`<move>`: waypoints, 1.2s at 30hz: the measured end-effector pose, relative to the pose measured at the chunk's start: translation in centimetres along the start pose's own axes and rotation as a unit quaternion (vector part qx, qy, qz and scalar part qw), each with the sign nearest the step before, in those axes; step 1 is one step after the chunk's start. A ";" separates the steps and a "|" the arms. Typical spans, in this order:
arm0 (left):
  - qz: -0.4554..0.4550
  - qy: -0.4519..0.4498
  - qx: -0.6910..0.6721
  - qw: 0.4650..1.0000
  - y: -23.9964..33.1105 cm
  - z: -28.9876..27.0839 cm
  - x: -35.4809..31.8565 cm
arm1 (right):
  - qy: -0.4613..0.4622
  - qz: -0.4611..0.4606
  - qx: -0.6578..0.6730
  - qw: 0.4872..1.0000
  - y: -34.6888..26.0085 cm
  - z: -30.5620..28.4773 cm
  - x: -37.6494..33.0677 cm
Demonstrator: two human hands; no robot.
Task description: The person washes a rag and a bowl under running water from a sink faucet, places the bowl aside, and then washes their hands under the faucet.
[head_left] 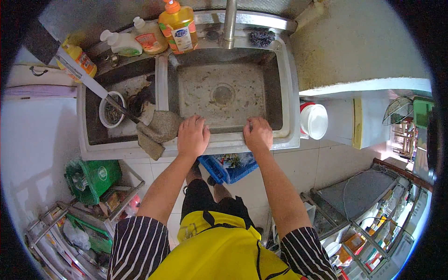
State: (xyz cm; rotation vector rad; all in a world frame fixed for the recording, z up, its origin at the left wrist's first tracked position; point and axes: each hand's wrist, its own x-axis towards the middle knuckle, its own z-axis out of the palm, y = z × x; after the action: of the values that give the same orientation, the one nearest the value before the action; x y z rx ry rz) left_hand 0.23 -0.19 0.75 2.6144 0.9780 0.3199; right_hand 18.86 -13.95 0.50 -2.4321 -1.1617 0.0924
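Observation:
Both my hands rest on the front rim of a steel double sink (224, 144). My left hand (193, 136) lies over the rim beside the divider, fingers stretched forward, touching or nearly touching a grey-brown cloth (163, 127) draped over the front edge. My right hand (258, 135) sits on the rim near the right corner, its fingers bent slightly over the inner edge. Nothing is held in either. Ahead of them, the larger basin (200, 88) has food scraps scattered round its drain (223, 94).
A white bowl (103, 116) and dark debris lie in the left basin, crossed by a long bar (95, 87). Soap bottles (179, 28), a tap (230, 23) and a dark scrubber (262, 38) line the back. Below are a blue bin (217, 170) and green bin (100, 179).

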 end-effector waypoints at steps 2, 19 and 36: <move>0.007 0.003 0.002 1.000 0.2 0.1 0.1 | 0.010 -0.007 -0.004 1.000 0.3 0.1 -0.1; -0.019 -0.021 -0.003 1.000 0.4 -0.1 0.1 | -0.004 0.012 -0.004 1.000 0.3 0.0 0.0; -0.015 -0.025 0.001 1.000 0.1 0.0 0.2 | 0.010 -0.003 -0.002 1.000 0.3 0.2 -0.1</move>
State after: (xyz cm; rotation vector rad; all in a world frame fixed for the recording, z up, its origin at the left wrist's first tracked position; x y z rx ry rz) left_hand 0.44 -0.15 0.84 2.5940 0.9991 0.2441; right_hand 18.97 -14.16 0.17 -2.4271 -1.1616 0.0628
